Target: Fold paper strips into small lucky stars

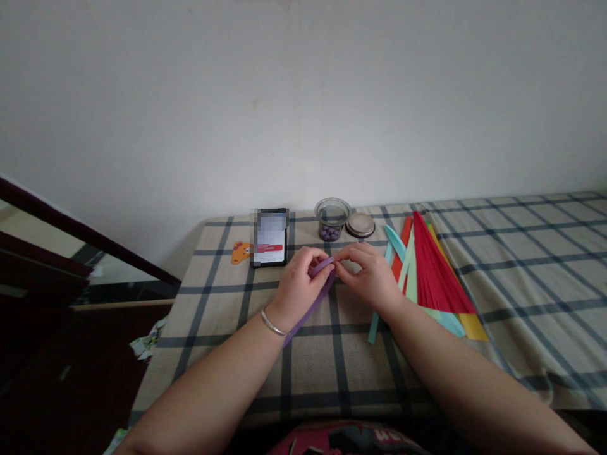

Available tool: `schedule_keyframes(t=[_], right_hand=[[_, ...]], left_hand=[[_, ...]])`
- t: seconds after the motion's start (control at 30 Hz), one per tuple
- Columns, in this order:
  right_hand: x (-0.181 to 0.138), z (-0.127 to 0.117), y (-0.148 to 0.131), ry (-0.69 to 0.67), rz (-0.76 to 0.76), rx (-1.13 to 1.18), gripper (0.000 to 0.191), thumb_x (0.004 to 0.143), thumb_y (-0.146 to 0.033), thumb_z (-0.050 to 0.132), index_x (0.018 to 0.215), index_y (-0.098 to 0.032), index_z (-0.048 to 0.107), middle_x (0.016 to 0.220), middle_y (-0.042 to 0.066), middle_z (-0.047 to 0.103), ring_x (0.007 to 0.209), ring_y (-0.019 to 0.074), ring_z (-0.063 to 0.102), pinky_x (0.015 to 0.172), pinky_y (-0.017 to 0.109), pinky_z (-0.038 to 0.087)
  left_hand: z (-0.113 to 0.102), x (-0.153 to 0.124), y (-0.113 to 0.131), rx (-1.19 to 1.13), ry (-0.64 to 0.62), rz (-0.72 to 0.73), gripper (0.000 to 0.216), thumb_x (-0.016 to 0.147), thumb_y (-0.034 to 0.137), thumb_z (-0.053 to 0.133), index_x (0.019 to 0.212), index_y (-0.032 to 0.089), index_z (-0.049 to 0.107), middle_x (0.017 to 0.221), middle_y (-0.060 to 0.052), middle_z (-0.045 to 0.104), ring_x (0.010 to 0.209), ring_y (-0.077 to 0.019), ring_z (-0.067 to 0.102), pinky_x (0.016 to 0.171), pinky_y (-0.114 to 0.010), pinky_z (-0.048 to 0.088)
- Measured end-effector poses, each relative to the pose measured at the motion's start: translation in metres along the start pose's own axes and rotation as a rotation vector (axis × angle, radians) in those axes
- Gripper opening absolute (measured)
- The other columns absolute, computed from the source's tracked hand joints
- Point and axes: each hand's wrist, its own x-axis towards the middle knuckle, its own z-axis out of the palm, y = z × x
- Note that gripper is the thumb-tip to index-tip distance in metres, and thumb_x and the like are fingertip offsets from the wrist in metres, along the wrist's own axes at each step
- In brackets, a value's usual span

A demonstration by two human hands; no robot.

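Indoors, from the head camera, a person's left hand (298, 285) and right hand (370, 276) meet at the middle of a counter (521, 265) covered with a checked cloth (213, 316). Both pinch one purple paper strip (310, 308). The fingers (315, 255) of the left hand are curled tight on the strip's upper end, and those of the right hand press on it from the 3 o'clock side, thumb and forefinger closed. The strip's free length trails toward 7 o'clock, passes under the left wrist and lies on the cloth. A thin bracelet (272, 323) circles that wrist.

At 11 o'clock from the hands a phone (270, 237) stands with its screen lit. At 12 o'clock sits a clear jar (332, 218) with small purple pieces in the bottom, its lid (360, 225) flat just beside it. At 3 o'clock, touching the right wrist, coloured paper strips (436, 272) in red, yellow, orange and pale green lie fanned on the cloth. A bare pale wall (303, 95) rises behind the counter.
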Motion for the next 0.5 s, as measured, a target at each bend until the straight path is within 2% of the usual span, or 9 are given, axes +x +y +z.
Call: schedule_keyframes(t=[0.2, 0.5], right_hand=[[0.0002, 0.0002, -0.0008, 0.043, -0.018, -0.01, 0.005, 0.078, -0.017, 0.06, 0.075, -0.02, 0.062, 0.079, 0.004, 0.067, 0.08, 0.0208, 0.059, 0.077, 0.035, 0.044], [-0.0015, 0.0072, 0.0006, 0.08, 0.118, 0.178, 0.008, 0.077, -0.019, 0.061, 0.069, -0.02, 0.062, 0.064, 0.001, 0.062, 0.065, 0.0165, 0.055, 0.064, 0.031, 0.044]], left_hand=[[0.0013, -0.0005, -0.0009, -0.09, -0.003, -0.033, 0.008, 0.086, 0.023, 0.054, 0.088, 0.018, 0.06, 0.085, -0.003, 0.064, 0.08, -0.0146, 0.06, 0.074, -0.028, 0.049], [0.005, 0.0022, -0.0017, -0.423, -0.006, -0.283, 0.016, 0.082, 0.032, 0.06, 0.082, 0.016, 0.064, 0.08, -0.003, 0.068, 0.075, -0.0145, 0.064, 0.071, -0.026, 0.051]])
